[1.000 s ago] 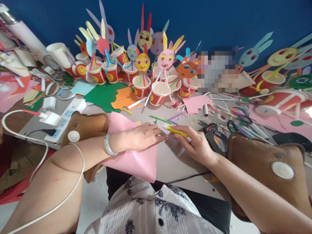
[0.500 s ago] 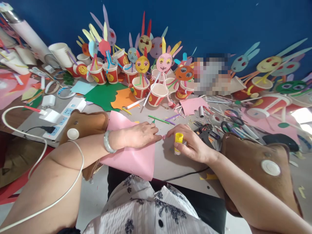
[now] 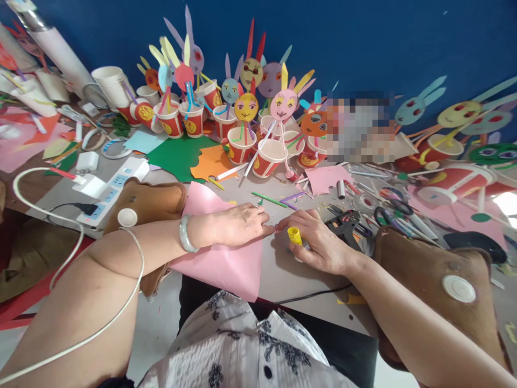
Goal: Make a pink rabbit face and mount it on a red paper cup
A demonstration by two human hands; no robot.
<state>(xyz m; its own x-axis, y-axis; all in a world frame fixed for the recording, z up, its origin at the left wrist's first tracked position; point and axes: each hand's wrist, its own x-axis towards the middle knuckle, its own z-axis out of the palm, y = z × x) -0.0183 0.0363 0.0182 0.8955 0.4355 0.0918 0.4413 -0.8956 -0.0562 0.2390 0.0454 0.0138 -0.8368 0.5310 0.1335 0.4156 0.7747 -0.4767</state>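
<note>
My right hand (image 3: 321, 245) is closed round a small yellow glue stick (image 3: 294, 235), which leans more than upright. Its fingertips point left and nearly meet those of my left hand (image 3: 246, 223). The left fingers are curled and pressed together low over the table, by the right edge of a pink paper sheet (image 3: 226, 264). What they pinch, if anything, is too small or hidden to name. Part of the sheet lies beneath my left hand and wrist.
Behind my hands stand paper cups with straw-and-paper rabbit figures (image 3: 285, 105). Green straws (image 3: 269, 199) lie just ahead. Right of my right hand are a black glue gun (image 3: 345, 226), scissors (image 3: 398, 207) and a brown pouch (image 3: 428, 302). A power strip (image 3: 117, 183) is at left.
The glue stick has tipped and sunk lower in my right hand. My left hand stays nearly the same over the pink sheet. The whole view has shifted slightly.
</note>
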